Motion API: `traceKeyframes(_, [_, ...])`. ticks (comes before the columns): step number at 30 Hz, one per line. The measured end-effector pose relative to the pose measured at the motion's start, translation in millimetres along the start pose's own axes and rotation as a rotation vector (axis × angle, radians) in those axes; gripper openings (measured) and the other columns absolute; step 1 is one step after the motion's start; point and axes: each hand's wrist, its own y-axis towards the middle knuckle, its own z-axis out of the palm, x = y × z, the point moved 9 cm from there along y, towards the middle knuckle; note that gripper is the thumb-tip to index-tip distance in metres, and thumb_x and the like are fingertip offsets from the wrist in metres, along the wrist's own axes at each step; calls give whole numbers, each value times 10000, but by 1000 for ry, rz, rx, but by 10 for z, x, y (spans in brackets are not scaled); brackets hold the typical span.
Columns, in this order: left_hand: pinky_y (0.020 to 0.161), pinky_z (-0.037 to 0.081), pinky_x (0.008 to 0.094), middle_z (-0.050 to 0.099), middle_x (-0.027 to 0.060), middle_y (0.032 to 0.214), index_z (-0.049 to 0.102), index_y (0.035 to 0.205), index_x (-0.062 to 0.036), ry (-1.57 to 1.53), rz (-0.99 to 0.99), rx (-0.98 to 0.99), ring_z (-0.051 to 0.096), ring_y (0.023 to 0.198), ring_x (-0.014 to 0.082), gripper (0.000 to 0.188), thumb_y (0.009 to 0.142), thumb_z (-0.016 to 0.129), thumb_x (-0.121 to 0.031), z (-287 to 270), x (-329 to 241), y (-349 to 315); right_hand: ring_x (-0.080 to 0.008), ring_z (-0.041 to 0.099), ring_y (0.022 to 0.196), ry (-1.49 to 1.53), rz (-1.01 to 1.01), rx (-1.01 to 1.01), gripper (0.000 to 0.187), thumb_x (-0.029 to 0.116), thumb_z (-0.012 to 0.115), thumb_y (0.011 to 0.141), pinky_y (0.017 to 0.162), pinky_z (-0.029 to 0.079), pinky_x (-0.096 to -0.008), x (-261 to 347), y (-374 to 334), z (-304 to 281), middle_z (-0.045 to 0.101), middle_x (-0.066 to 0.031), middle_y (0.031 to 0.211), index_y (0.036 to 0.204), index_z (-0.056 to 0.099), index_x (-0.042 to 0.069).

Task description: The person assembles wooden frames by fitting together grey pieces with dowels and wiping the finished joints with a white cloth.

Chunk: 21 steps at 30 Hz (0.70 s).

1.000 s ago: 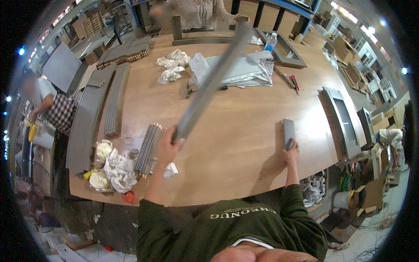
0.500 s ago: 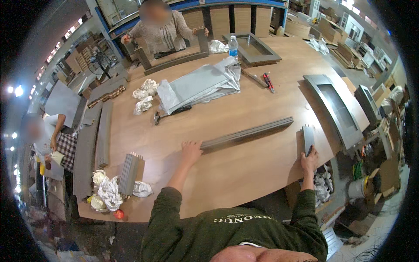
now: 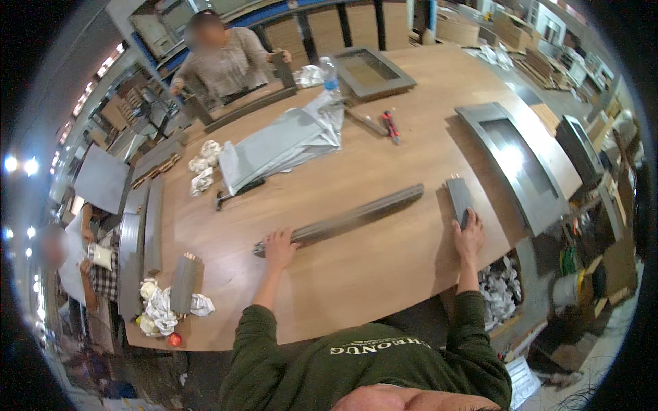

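Observation:
My left hand (image 3: 279,248) lies over the near-left end of a long grey wooden rail (image 3: 360,214), fingers bent across it, with a short end sticking out past the hand. The rail rests slantwise on the wooden table. My right hand (image 3: 469,235) grips the near end of a short grey wooden piece (image 3: 459,198), which has small pale pegs at its far end. A gap of bare tabletop separates the two pieces. The underside of each grip is hidden.
A glazed grey frame (image 3: 473,113) lies at right, another frame (image 3: 401,83) at the back. Beyond the rail are a wrapped grey panel (image 3: 274,144), a hammer (image 3: 236,193), a red-handled tool (image 3: 391,127) and a bottle (image 3: 330,75). Short grey pieces (image 3: 182,284) lie at left. A co-worker (image 3: 233,61) handles a frame opposite.
The view has shifted, moving most table items leftward. My left hand now lies farther over the rail, whose end shows beyond it. The short piece in my right hand has turned, its far end leaning left.

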Motion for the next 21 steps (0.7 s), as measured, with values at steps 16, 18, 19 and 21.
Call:
traceKeyframes(16, [766, 449, 292, 619, 101, 979, 565, 1041, 35, -1460, -102, 339, 576, 887, 170, 342, 794, 660, -181, -390, -2498, 850, -312, 422, 1181, 986, -403, 299, 759, 105, 707, 675, 969, 362, -383, 1900, 84, -463, 423, -177, 1280, 1326, 321, 52])
traceKeyframes(18, [731, 453, 262, 628, 81, 919, 583, 972, 48, -1408, -75, 245, 576, 840, 133, 272, 785, 666, -132, -434, -2439, 1047, -325, 384, 1219, 1067, -479, 282, 728, 125, 685, 686, 1003, 323, -393, 1956, 86, -429, 423, -197, 1283, 1318, 334, 41])
traceKeyframes(19, [714, 454, 247, 633, 72, 889, 593, 937, 54, -1380, -53, 202, 576, 816, 115, 238, 780, 669, -108, -467, -2412, 1150, -314, 405, 1193, 1014, -328, 221, 699, 137, 676, 695, 990, 336, -393, 1703, 205, -187, 430, -189, 1268, 1309, 351, 50])
traceKeyframes(21, [713, 456, 252, 630, 77, 880, 582, 928, 62, -1406, -51, 195, 577, 802, 128, 260, 776, 683, -123, -339, -2381, 1319, -291, 447, 1141, 895, -29, 95, 643, 160, 658, 713, 962, 362, -394, 1038, 397, 484, 443, -173, 1237, 1289, 387, 68])
